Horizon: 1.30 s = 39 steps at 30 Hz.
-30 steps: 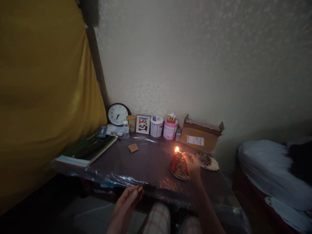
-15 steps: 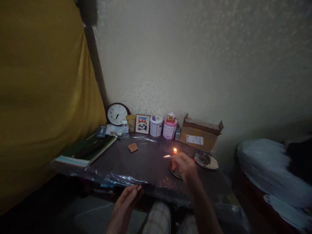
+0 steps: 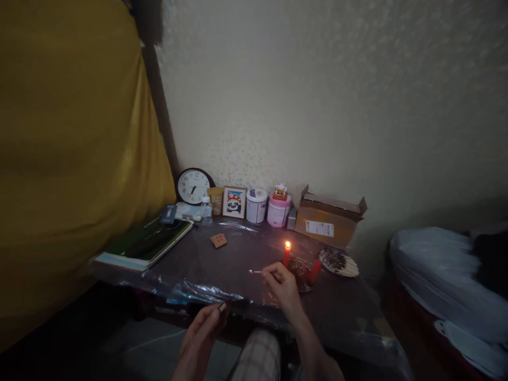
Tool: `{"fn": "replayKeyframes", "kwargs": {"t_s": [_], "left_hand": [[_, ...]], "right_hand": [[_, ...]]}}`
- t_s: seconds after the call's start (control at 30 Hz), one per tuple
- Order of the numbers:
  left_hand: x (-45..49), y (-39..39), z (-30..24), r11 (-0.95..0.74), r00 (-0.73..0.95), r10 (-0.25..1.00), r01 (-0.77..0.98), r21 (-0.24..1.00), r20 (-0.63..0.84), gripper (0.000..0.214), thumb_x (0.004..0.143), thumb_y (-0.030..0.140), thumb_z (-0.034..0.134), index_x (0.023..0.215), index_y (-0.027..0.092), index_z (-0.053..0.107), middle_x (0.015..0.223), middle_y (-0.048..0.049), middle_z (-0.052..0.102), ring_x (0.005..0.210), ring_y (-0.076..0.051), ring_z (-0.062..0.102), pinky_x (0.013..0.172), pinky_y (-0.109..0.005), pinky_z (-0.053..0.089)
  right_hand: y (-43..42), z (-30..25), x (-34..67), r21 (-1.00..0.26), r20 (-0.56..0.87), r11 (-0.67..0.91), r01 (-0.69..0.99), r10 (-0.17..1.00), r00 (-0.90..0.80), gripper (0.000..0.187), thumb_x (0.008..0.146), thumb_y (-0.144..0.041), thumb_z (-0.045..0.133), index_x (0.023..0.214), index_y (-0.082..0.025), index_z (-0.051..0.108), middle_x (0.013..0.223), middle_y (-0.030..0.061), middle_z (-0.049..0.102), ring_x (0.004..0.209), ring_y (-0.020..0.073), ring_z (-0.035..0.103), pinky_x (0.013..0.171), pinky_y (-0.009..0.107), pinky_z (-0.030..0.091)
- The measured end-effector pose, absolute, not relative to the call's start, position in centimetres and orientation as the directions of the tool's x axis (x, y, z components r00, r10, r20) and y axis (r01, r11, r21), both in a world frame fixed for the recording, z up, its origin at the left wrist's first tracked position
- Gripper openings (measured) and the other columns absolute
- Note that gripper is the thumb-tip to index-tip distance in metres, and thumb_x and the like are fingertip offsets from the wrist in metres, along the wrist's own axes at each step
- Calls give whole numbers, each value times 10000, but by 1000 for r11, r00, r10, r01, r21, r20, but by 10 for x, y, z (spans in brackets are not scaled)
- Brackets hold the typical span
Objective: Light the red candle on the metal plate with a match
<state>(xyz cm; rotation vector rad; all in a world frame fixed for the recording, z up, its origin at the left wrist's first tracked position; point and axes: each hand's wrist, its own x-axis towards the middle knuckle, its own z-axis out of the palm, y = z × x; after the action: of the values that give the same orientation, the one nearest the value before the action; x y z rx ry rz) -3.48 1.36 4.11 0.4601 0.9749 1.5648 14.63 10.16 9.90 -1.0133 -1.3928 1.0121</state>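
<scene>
My right hand (image 3: 281,283) pinches a match (image 3: 256,272) level above the table, its tip glowing at the left end. Just beyond that hand, a lit red candle (image 3: 287,256) stands upright at a small glass dish (image 3: 306,289) with dark bits in it. A second red piece (image 3: 316,269), like a candle, leans at the dish's right side. Low at the table's front edge, my left hand (image 3: 202,330) is closed on a small dark strip with a pale edge (image 3: 223,307); the fingers cover most of it.
Many dark-headed matches lie on a plate (image 3: 337,262) at the right. Brown squares (image 3: 218,241) lie mid-table. Along the back stand a clock (image 3: 193,186), a framed panda picture (image 3: 234,202), two tins (image 3: 256,206) and a cardboard box (image 3: 327,217). Books (image 3: 146,246) lie left.
My right hand has drawn back from the candle, toward me and left. The match's flame has shrunk to a glow. The candle and dish are less covered; my left hand has hardly moved.
</scene>
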Motion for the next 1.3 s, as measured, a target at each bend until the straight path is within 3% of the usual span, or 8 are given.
{"fn": "replayKeyframes", "kwargs": {"t_s": [0.13, 0.3, 0.5, 0.7, 0.77, 0.9, 1.1, 1.3], "left_hand": [[-35, 12, 44, 58, -210, 952, -591, 805, -222, 279, 588, 367, 770, 781, 171, 723, 858, -73, 743, 894, -250, 656, 901, -385, 464], [-35, 14, 42, 27, -242, 946, -601, 799, -214, 278, 590, 393, 768, 762, 179, 721, 833, -63, 743, 870, -247, 662, 873, -387, 482], [-38, 13, 41, 41, -218, 950, -624, 780, -224, 243, 613, 354, 765, 778, 183, 714, 835, -41, 740, 857, -200, 654, 844, -309, 483], [-39, 11, 39, 21, -210, 959, -616, 788, -189, 188, 657, 312, 736, 791, 183, 712, 863, -38, 730, 902, -199, 635, 877, -315, 461], [-39, 11, 39, 36, -192, 962, -615, 788, -193, 177, 672, 308, 725, 799, 186, 711, 868, -36, 729, 907, -196, 632, 869, -309, 463], [-39, 12, 37, 41, -171, 967, -628, 777, -189, 206, 667, 335, 729, 822, 200, 715, 896, -31, 740, 905, -182, 634, 845, -279, 473], [-40, 16, 29, 76, -183, 949, -662, 746, -259, 293, 544, 392, 800, 756, 202, 729, 841, -32, 760, 856, -193, 656, 781, -273, 506], [-32, 19, 32, 120, -165, 947, -613, 781, -275, 249, 620, 368, 766, 796, 196, 726, 868, -33, 757, 883, -199, 663, 798, -285, 503]], "right_hand": [[93, 106, 146, -973, 230, 228, -33, 967, -108, 220, 690, -376, 690, 662, -180, 594, 583, -31, 575, 568, 116, 542, 559, 233, 417], [76, 127, 154, -920, 199, 117, -374, 961, -190, 167, 720, -339, 643, 698, -215, 534, 608, -52, 537, 526, 91, 502, 477, 199, 376], [82, 116, 157, -946, 257, 273, 175, 960, -107, 154, 718, -311, 642, 635, -207, 563, 624, -16, 557, 592, 134, 537, 528, 234, 419], [67, 127, 167, -965, 257, 238, -108, 941, -219, 171, 768, -345, 605, 683, -210, 545, 559, -53, 511, 497, 103, 489, 493, 214, 399], [65, 127, 176, -960, 271, 279, 1, 932, -239, 181, 763, -343, 608, 658, -204, 558, 569, -41, 528, 526, 111, 509, 516, 219, 402], [71, 109, 199, -847, 311, 305, 436, 949, -61, 143, 747, -299, 620, 650, -195, 603, 622, -14, 568, 586, 124, 518, 538, 220, 380], [74, 78, 257, -938, 186, 163, 306, 981, 47, 148, 678, -322, 637, 639, -188, 589, 568, -41, 554, 535, 112, 513, 501, 203, 394], [82, 59, 335, -928, 183, 40, 371, 915, 360, 251, 610, -415, 663, 689, -177, 669, 593, 14, 652, 603, 180, 609, 580, 272, 467]]}}
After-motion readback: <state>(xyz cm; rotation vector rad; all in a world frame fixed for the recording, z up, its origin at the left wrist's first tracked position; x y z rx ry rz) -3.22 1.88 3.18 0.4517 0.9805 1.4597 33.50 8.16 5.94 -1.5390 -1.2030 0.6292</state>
